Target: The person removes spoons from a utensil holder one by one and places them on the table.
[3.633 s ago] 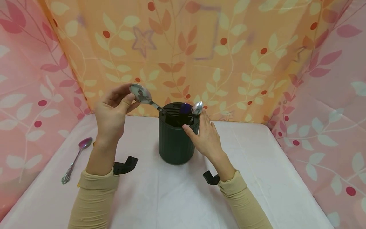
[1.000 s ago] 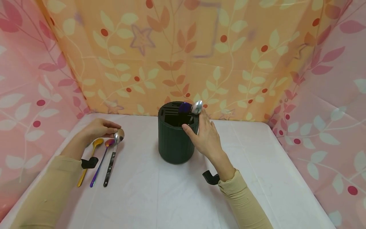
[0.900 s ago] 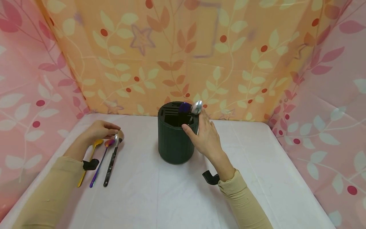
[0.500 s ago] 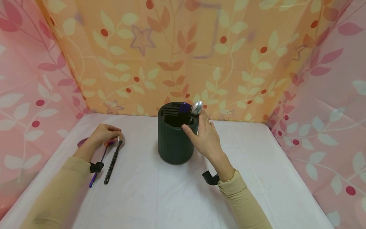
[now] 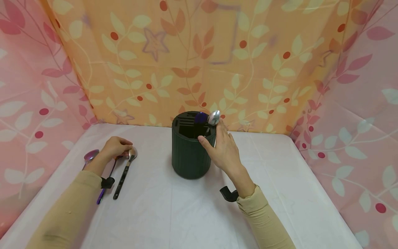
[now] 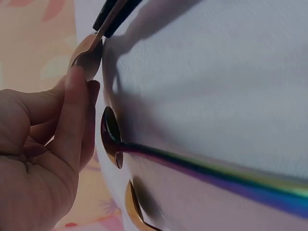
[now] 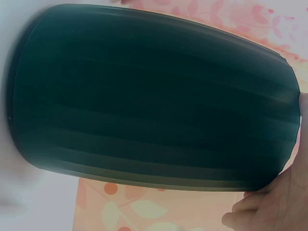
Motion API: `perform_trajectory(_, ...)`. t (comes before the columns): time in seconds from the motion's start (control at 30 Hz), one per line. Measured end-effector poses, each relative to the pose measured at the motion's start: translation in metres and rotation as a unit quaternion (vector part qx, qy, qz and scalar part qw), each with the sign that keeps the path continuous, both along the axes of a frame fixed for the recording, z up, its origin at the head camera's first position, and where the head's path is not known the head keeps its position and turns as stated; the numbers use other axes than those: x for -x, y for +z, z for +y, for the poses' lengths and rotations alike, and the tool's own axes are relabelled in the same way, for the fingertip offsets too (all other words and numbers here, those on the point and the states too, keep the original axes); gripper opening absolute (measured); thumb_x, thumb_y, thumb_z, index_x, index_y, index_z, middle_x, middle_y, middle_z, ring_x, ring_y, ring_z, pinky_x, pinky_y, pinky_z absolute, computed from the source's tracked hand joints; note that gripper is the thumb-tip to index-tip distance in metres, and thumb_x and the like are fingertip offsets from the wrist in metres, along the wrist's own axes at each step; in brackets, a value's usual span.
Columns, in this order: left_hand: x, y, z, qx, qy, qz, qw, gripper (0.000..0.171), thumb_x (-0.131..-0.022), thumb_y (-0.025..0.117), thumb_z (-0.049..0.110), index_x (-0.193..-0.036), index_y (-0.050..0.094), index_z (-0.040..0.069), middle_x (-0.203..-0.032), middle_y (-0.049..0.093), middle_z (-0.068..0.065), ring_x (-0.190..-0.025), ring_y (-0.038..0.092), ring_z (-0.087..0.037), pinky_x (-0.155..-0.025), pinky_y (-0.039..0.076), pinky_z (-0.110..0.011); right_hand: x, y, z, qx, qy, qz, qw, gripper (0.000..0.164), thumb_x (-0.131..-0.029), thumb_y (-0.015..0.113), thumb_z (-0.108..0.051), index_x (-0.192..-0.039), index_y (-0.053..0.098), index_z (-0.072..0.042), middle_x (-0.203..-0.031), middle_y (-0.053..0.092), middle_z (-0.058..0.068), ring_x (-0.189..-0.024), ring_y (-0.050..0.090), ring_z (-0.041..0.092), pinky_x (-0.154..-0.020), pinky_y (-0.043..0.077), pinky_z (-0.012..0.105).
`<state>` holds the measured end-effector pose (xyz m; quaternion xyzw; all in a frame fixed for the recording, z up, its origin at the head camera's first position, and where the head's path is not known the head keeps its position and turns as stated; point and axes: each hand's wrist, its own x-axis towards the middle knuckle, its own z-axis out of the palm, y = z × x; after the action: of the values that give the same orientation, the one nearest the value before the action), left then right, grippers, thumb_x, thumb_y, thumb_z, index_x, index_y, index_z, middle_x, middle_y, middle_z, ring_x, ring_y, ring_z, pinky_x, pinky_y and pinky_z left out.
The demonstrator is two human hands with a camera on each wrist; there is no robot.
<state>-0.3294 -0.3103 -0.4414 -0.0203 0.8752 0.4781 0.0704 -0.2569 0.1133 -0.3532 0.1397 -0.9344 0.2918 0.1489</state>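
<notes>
My left hand (image 5: pixel 114 148) pinches the bowl of a black-handled spoon (image 5: pixel 122 180) low over the table at the left; the left wrist view shows thumb and fingers on the metal spoon bowl (image 6: pixel 90 60). Beside it lies an iridescent spoon (image 6: pixel 113 139), its purple handle (image 5: pixel 101 196) showing past my wrist. A gold spoon (image 6: pixel 134 204) is hidden by my forearm in the head view. My right hand (image 5: pixel 224 148) rests with straight fingers on the side and rim of a dark green utensil holder (image 5: pixel 191 157). A silver spoon (image 5: pixel 214 117) and a dark purple spoon (image 5: pixel 201 118) stand in it.
Another purple-pink spoon (image 5: pixel 91 155) lies farthest left, partly behind my forearm. The holder's slotted top (image 5: pixel 186 121) has a larger opening at the front. A white cloth (image 5: pixel 192 214) covers the table, with patterned orange and pink curtains (image 5: pixel 192 52) around it.
My left hand has brought the black-handled spoon from above the holder down to the table at the left, then shifted it slightly. My right hand has stayed at the holder.
</notes>
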Motion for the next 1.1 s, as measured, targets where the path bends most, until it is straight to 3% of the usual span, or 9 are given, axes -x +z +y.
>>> perform_trajectory(0.17, 0.000, 0.000, -0.001, 0.110, -0.015, 0.051, 0.9925, 0.029, -0.101, 0.066, 0.010, -0.121, 0.070, -0.011, -0.088, 0.076, -0.013, -0.063, 0.066, -0.011, -0.057, 0.053, -0.026, 0.000, 0.000, 0.000, 0.001, 0.000, -0.001, 1.000, 0.106, -0.095, 0.033, -0.084, -0.168, 0.002, -0.014, -0.174, 0.005, 0.006, -0.159, 0.014, 0.029, -0.128, 0.014, 0.057)
perform_trajectory(0.33, -0.002, 0.002, -0.001, 0.175, -0.046, 0.097, 0.9787, 0.024, -0.097, 0.068, 0.005, -0.116, 0.073, -0.009, -0.094, 0.076, -0.018, -0.075, 0.065, -0.020, -0.063, 0.051, -0.028, -0.001, 0.000, 0.001, 0.004, 0.001, 0.005, 1.000, 0.105, -0.096, 0.034, -0.083, -0.168, 0.003, -0.013, -0.174, 0.007, 0.006, -0.159, 0.017, 0.031, -0.128, 0.016, 0.057)
perform_trajectory(0.6, -0.007, 0.005, 0.001, 0.200, -0.065, 0.113, 0.9710, 0.026, -0.094, 0.070, 0.006, -0.114, 0.073, -0.011, -0.100, 0.076, -0.021, -0.083, 0.068, -0.026, -0.069, 0.053, -0.031, -0.001, -0.001, 0.002, 0.005, 0.002, 0.008, 1.000, 0.104, -0.097, 0.034, -0.082, -0.168, 0.002, -0.013, -0.174, 0.007, 0.007, -0.159, 0.017, 0.031, -0.127, 0.018, 0.058)
perform_trajectory(0.8, -0.011, 0.010, 0.008, 0.211, -0.067, 0.107, 0.9693, 0.033, -0.096, 0.069, 0.015, -0.118, 0.071, -0.010, -0.107, 0.074, -0.024, -0.092, 0.068, -0.032, -0.081, 0.057, -0.046, -0.001, -0.001, 0.002, 0.007, 0.004, 0.007, 1.000, 0.104, -0.097, 0.035, -0.081, -0.168, 0.003, -0.012, -0.174, 0.007, 0.007, -0.158, 0.017, 0.032, -0.127, 0.018, 0.058)
perform_trajectory(0.97, -0.018, 0.015, 0.012, 0.214, -0.066, 0.097, 0.9698, 0.039, -0.099, 0.067, 0.021, -0.122, 0.070, -0.009, -0.120, 0.070, -0.029, -0.111, 0.064, -0.046, -0.096, 0.052, -0.060, 0.000, -0.002, 0.001, 0.010, 0.005, 0.001, 1.000, 0.103, -0.097, 0.036, -0.081, -0.168, 0.002, -0.014, -0.174, 0.007, 0.006, -0.158, 0.018, 0.031, -0.128, 0.017, 0.056)
perform_trajectory(1.1, -0.024, 0.021, 0.016, 0.208, -0.062, 0.112, 0.9699, 0.041, -0.102, 0.063, 0.023, -0.126, 0.067, -0.010, -0.122, 0.069, -0.030, -0.117, 0.063, -0.050, -0.100, 0.050, -0.064, -0.001, -0.002, 0.000, 0.010, 0.005, 0.003, 1.000, 0.103, -0.097, 0.036, -0.081, -0.168, 0.003, -0.013, -0.174, 0.007, 0.006, -0.158, 0.018, 0.031, -0.127, 0.019, 0.058)
